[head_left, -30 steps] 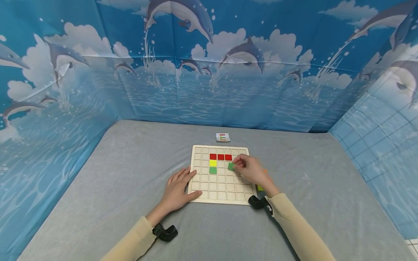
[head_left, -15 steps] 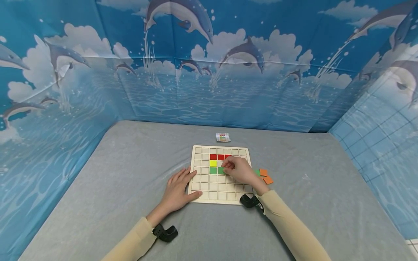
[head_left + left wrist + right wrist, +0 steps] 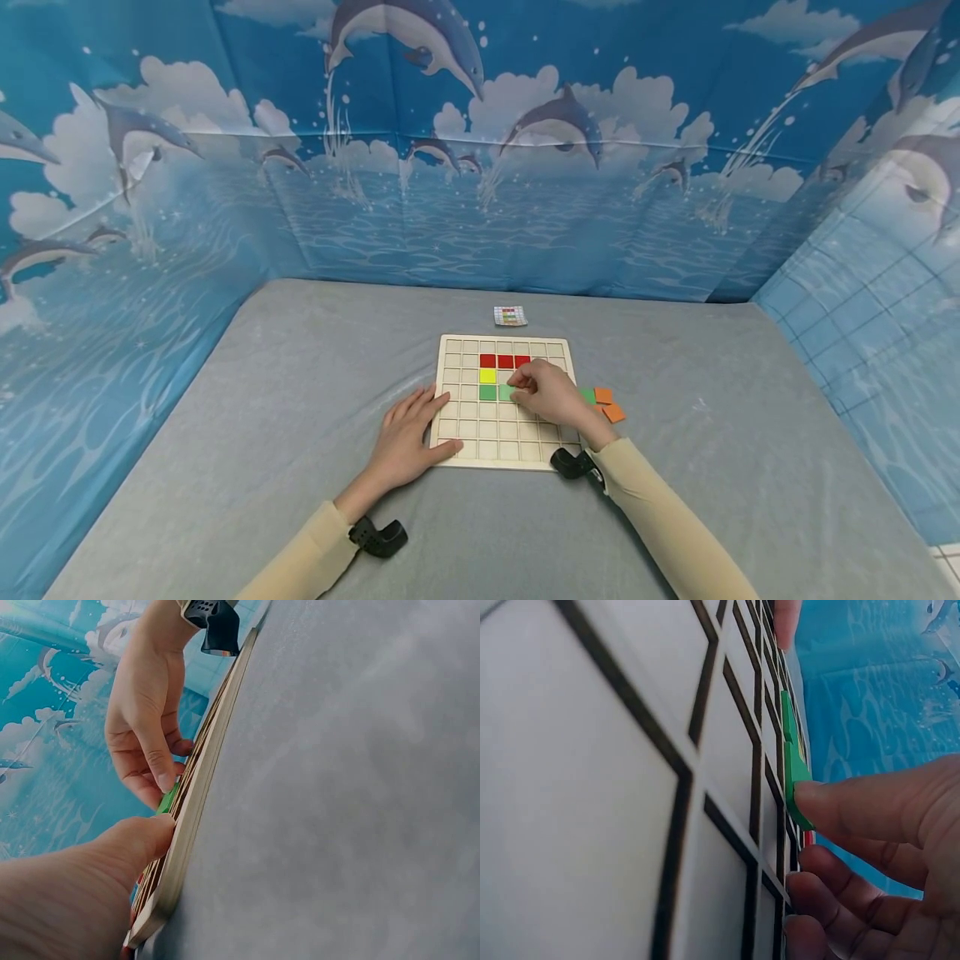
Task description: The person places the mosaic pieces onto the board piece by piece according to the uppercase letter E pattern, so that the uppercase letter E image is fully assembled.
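A wooden grid board [image 3: 487, 429] lies on the grey cloth in the head view. My right hand [image 3: 553, 393] pinches a green square tile [image 3: 506, 392] at a cell to the right of another green tile [image 3: 487, 392]. In the right wrist view the thumb presses the pinched tile's [image 3: 798, 784] near end, and it sits slightly raised. Above are a yellow tile [image 3: 487, 376] and a row of red tiles [image 3: 506, 361], partly covered by the right fingers. My left hand [image 3: 411, 437] rests with spread fingers on the board's left edge.
Loose orange tiles [image 3: 613, 412] and a green tile [image 3: 588, 395] lie right of the board, partly behind the right wrist. A small card with a printed coloured grid [image 3: 510, 316] lies beyond the board. A dolphin-printed curtain [image 3: 450, 217] stands behind the table.
My right hand has carried the green tile left and down to the cell beside the other green tile. Over the last half second it stays there. The left hand keeps its place.
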`<move>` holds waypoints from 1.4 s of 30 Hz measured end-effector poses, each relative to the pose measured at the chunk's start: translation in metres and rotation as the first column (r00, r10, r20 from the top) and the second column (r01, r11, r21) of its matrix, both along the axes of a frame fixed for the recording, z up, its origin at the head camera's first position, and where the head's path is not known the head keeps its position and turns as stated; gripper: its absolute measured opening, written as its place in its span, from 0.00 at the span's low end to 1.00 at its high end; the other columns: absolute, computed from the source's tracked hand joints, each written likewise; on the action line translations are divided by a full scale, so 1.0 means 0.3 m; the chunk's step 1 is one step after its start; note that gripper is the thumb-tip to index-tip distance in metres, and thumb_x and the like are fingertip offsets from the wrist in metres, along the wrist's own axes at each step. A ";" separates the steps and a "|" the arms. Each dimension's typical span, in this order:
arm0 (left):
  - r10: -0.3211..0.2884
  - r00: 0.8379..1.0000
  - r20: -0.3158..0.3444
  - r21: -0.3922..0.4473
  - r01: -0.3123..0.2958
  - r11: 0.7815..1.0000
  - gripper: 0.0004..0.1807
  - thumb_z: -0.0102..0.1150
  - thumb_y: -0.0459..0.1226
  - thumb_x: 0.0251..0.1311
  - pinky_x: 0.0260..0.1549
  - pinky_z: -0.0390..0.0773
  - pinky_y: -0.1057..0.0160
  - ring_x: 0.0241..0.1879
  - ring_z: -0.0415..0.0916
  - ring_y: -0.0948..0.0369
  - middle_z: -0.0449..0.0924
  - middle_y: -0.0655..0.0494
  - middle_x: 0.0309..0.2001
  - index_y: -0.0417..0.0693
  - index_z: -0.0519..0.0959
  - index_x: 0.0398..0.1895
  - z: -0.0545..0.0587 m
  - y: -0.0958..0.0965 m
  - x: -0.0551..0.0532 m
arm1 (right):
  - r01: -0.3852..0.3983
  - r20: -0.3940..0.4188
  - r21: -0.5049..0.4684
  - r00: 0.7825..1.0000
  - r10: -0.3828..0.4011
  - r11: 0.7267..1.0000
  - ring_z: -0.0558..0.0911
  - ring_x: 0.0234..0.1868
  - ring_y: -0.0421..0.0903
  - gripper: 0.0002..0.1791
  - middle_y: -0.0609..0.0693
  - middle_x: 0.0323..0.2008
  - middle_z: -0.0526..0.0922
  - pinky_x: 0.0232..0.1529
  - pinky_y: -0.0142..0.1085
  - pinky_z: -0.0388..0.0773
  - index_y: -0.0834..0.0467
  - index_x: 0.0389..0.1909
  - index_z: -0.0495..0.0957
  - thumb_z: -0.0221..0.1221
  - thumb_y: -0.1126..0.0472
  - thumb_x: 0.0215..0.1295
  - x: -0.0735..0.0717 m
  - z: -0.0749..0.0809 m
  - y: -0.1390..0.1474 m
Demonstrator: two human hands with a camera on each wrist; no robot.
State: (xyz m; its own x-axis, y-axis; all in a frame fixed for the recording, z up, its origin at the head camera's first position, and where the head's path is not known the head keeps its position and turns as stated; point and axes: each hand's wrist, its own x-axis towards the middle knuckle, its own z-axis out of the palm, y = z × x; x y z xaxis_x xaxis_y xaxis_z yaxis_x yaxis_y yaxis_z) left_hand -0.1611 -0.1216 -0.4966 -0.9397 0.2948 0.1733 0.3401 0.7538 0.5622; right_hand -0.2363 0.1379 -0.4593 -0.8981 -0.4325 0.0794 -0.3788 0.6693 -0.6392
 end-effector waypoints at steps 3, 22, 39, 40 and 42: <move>0.000 1.000 0.004 -0.003 0.000 1.000 0.42 0.60 0.58 0.56 0.62 0.43 0.45 0.71 0.44 0.50 0.53 0.50 0.72 0.52 0.63 0.71 0.001 -0.001 0.000 | 0.005 -0.004 0.011 1.000 -0.005 1.000 0.71 0.29 0.43 0.05 0.45 0.32 0.75 0.33 0.37 0.71 0.58 0.36 0.83 0.64 0.65 0.58 0.001 0.002 -0.002; -0.005 1.000 -0.002 -0.007 0.005 1.000 0.41 0.60 0.58 0.56 0.63 0.44 0.45 0.71 0.44 0.51 0.53 0.50 0.72 0.52 0.63 0.71 0.000 -0.004 -0.003 | -0.030 -0.021 0.038 0.999 0.031 0.999 0.68 0.26 0.44 0.16 0.47 0.29 0.74 0.26 0.36 0.66 0.61 0.48 0.83 0.66 0.64 0.58 0.027 0.028 0.011; -0.014 0.999 -0.037 -0.013 0.013 1.000 0.42 0.61 0.57 0.55 0.61 0.47 0.43 0.70 0.47 0.49 0.55 0.47 0.71 0.50 0.64 0.70 -0.007 -0.006 -0.004 | 0.068 -0.073 -0.055 0.995 -0.071 0.996 0.75 0.36 0.51 0.11 0.56 0.39 0.78 0.38 0.45 0.72 0.64 0.43 0.82 0.64 0.64 0.60 0.018 0.016 0.206; -0.013 0.999 -0.037 -0.013 0.013 1.000 0.42 0.61 0.57 0.55 0.61 0.46 0.44 0.70 0.47 0.49 0.55 0.48 0.71 0.50 0.64 0.70 -0.007 -0.006 -0.004 | 0.082 -0.075 -0.046 0.994 -0.085 0.996 0.75 0.37 0.51 0.11 0.56 0.39 0.78 0.39 0.46 0.72 0.64 0.42 0.82 0.64 0.64 0.60 0.016 0.012 0.220; -0.012 0.999 -0.031 -0.016 0.011 1.000 0.42 0.61 0.57 0.55 0.62 0.46 0.44 0.70 0.46 0.50 0.54 0.48 0.71 0.50 0.64 0.70 -0.007 -0.006 -0.004 | 0.098 -0.081 -0.020 0.992 -0.100 0.995 0.75 0.38 0.51 0.12 0.56 0.39 0.79 0.41 0.47 0.72 0.64 0.42 0.82 0.65 0.62 0.59 0.012 0.004 0.249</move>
State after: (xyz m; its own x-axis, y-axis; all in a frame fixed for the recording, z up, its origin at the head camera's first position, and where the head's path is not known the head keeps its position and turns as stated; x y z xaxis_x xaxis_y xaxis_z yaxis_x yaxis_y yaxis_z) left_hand -0.1622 -0.1233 -0.4987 -0.9305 0.3085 0.1978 0.3660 0.7586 0.5391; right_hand -0.2326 0.2127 -0.4581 -0.9268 -0.3398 0.1601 -0.3623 0.6962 -0.6197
